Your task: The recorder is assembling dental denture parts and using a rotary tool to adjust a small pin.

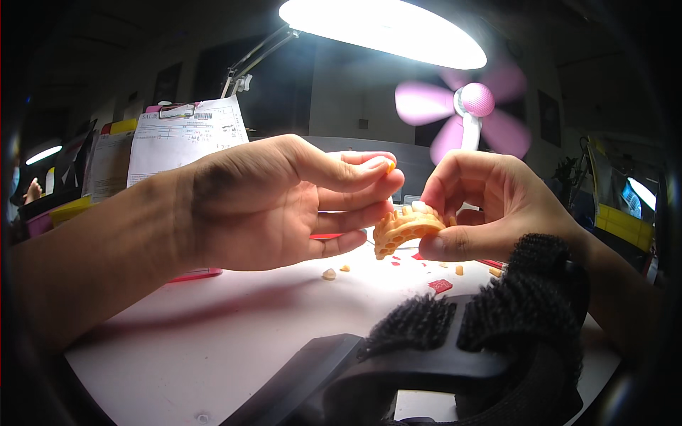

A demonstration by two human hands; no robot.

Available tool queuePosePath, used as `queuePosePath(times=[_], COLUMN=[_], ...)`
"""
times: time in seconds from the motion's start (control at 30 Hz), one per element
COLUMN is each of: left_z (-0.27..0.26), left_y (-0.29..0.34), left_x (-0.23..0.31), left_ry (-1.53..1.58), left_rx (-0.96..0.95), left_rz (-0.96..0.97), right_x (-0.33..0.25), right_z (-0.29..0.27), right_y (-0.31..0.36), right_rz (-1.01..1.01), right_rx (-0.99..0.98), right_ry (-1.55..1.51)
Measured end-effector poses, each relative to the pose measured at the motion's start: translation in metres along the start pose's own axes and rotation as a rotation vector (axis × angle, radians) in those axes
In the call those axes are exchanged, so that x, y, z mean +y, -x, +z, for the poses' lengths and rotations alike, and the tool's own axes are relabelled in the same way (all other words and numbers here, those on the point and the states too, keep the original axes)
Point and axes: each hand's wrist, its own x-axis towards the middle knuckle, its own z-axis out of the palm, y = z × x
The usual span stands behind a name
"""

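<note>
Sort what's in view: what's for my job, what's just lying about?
Likely job: tan dental model, in the right hand; small orange piece, in the left hand; possibly loose tooth-shaped piece.

Likely just around: red scrap; clipped papers; pink fan.

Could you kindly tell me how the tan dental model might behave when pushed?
The tan dental model is probably stiff, since its arch shows no sag though gripped at one end by the right hand. It may be light for its size, as hollows pit its face. Its small tooth-like points look apt to chip.
</note>
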Motion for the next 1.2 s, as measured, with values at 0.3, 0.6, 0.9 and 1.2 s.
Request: queuePosePath(times=[0.3,0.6,0.9,1.2], left_z=[0.007,0.007,0.008,0.011], left_y=[-0.005,-0.007,-0.007,-0.005], left_x=[0.002,-0.005,-0.005,-0.002], left_ry=[-0.193,-0.463,-0.574,-0.636], left_rx=[0.031,0.016,-0.012,-0.017], left_rz=[0.051,0.204,0.26,0.299], right_x=[0.002,0.001,0.002,-0.004], right_z=[-0.001,0.0,-0.001,0.0], right_y=[0.0,-0.001,-0.001,0.0], right_rz=[0.024,0.02,-0.01,0.027], right_rx=[0.02,0.013,0.014,0.039], right_ry=[-0.059,-0.151,-0.057,-0.076])
